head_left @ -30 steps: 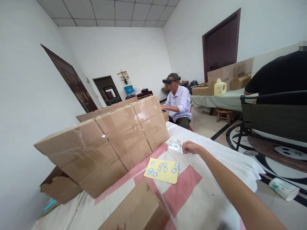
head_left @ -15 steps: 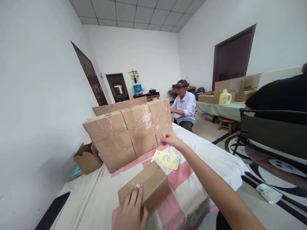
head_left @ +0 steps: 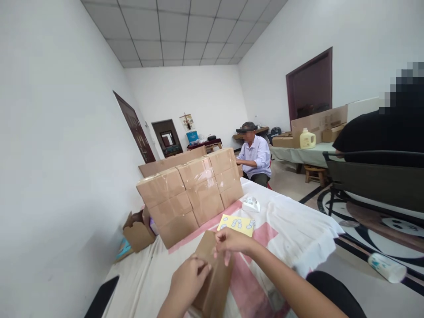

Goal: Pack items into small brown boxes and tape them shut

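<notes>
A closed brown cardboard box (head_left: 217, 282) lies on the cloth in front of me, turned lengthwise away from me. My left hand (head_left: 190, 280) is at its left side, thumb and fingers pinched together close to the top. Over the box's top my right hand (head_left: 232, 243) holds its thumb and forefinger pinched, other fingers curled down. Anything in either pinch is too small to make out. Just behind the right hand lies a yellow sheet (head_left: 243, 225) with several small white, dark-edged pieces on it. Beyond it stands a small white tape dispenser (head_left: 251, 204).
A wall of stacked, taped cardboard boxes (head_left: 188, 194) stands at the back of the table. An open carton (head_left: 137, 232) is at the left. A co-worker (head_left: 255, 152) sits beyond the table; another person (head_left: 374, 132) is at the right. A white cup (head_left: 387, 266) lies on the floor.
My right hand has come back from beside the stacked boxes to above the box, uncovering the white dispenser. My left hand has gone from flat on the box to a pinch; the box has turned.
</notes>
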Available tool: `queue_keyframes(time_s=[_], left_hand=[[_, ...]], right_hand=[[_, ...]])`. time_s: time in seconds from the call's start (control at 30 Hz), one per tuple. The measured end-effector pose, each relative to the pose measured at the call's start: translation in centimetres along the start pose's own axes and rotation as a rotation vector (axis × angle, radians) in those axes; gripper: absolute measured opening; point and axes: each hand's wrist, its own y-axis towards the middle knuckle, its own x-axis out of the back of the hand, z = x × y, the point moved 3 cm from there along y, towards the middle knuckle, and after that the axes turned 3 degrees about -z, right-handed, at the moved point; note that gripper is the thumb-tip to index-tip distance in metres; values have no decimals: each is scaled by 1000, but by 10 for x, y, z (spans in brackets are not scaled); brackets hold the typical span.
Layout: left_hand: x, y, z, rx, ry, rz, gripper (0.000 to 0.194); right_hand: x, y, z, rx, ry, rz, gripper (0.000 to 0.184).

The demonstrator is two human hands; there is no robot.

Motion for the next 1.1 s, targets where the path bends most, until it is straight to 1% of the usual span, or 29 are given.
queue_keyframes(time_s=[0.07, 0.13, 0.2, 0.3, 0.37, 0.4, 0.5, 0.57, 0.67, 0.73, 0.8, 0.9, 0.97, 1.03, 1.1], left_hand=[[4, 14, 13, -76, -121, 68, 27], [3, 28, 28, -124, -228, 115, 21], [-1, 38, 41, -128, -309, 127, 25], [-12, 42, 50, -107, -410, 123, 41], [-21, 38, 48, -87, -460, 124, 50], [-26, 35, 44, -73, -473, 123, 51], [-33, 26, 30, -31, -457, 100, 46], [-33, 23, 21, -9, -414, 77, 41], [-27, 20, 12, 20, -339, 47, 32], [-22, 16, 7, 41, -290, 19, 26], [-18, 12, 3, 57, -256, -6, 20], [-16, 8, 1, 58, -252, -12, 12], [-16, 9, 3, 50, -271, 7, 13], [-17, 12, 6, 51, -294, 28, 20], [-16, 15, 9, 64, -314, 49, 31]], right_hand=[[6, 1, -4, 24, 32, -31, 42], [11, 2, -8, 48, 60, -77, 44], [12, 1, -10, 47, 77, -122, 48], [12, -1, -15, 2, 84, -142, 54], [10, -4, -17, -33, 61, -104, 54], [9, -5, -18, -45, 41, -69, 53], [4, -11, -14, -45, -34, 26, 50], [0, -14, -8, -32, -88, 67, 52], [-3, -15, -1, 14, -158, 88, 52], [-4, -16, 2, 34, -194, 102, 46], [-4, -17, 3, 38, -230, 123, 35], [-3, -16, 7, 83, -314, 99, 18], [-3, -15, 10, 92, -355, 50, 12], [-1, -12, 10, 45, -336, 5, 11], [0, -8, 8, -12, -266, -30, 12]])
